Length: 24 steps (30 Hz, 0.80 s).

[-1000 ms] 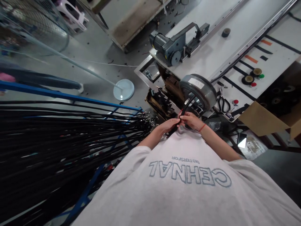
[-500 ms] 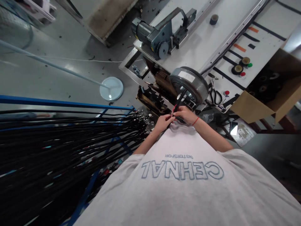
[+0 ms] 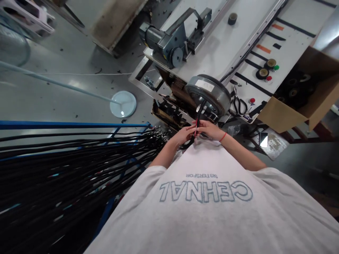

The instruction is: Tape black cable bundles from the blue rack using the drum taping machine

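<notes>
A black wire bundle [image 3: 199, 113] with a red or pink wire along it comes down out of the round, ring-shaped machine head [image 3: 209, 92] to my hands. From the left, my left hand [image 3: 184, 135] closes its fingers on the bundle. My right hand [image 3: 210, 130], with a red string at the wrist, pinches the same bundle from the other side. Both sets of fingertips nearly meet just in front of my shirt. Below them, a black length of the bundle curves to the left. The exact grip of the fingertips is too small to make out.
Many black cables [image 3: 79, 169] hang on a blue rack [image 3: 74, 125] at left. The white bench [image 3: 212, 46] carries a motor unit [image 3: 161, 40], tape rolls [image 3: 262, 73], pliers [image 3: 239, 104] and red and green buttons. A cardboard box [image 3: 284, 114] stands at right, near a phone [image 3: 263, 139].
My fingers have shifted along the bundle, and more red wire shows between them. The bundle now hangs straighter, with its lower part bowed left. The view has moved slightly.
</notes>
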Available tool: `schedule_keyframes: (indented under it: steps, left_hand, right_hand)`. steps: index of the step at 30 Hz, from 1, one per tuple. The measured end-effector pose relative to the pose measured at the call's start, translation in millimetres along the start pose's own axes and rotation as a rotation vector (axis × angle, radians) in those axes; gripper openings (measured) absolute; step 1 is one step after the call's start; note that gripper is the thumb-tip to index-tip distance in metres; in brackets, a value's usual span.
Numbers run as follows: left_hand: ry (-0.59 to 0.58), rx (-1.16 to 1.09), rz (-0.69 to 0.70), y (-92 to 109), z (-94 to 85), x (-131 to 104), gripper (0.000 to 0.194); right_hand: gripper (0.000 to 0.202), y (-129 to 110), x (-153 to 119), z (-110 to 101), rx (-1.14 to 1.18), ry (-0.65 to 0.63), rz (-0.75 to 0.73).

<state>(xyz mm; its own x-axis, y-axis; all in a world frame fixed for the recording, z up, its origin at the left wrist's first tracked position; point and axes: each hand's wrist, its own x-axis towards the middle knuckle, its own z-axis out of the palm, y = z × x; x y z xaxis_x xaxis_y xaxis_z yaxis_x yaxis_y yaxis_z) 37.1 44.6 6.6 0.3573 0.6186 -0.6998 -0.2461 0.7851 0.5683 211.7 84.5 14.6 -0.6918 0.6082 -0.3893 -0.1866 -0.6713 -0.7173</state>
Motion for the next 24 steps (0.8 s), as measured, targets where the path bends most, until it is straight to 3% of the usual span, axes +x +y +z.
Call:
schedule_keyframes:
  steps: [8,14,24]
  left_hand:
    - [0.054,0.463,0.307,14,9.4,-25,0.042]
    - [0.267,0.807,0.428,8,15.5,-32,0.028]
    - [0.514,0.896,0.456,-3,30.5,-32,0.026]
  right_hand:
    - [0.042,10,7,-1,0.040,0.010,-0.033]
    - [0.044,9,6,7,0.008,0.132,-0.005]
    - [0.037,9,10,13,-0.151,0.207,-0.097]
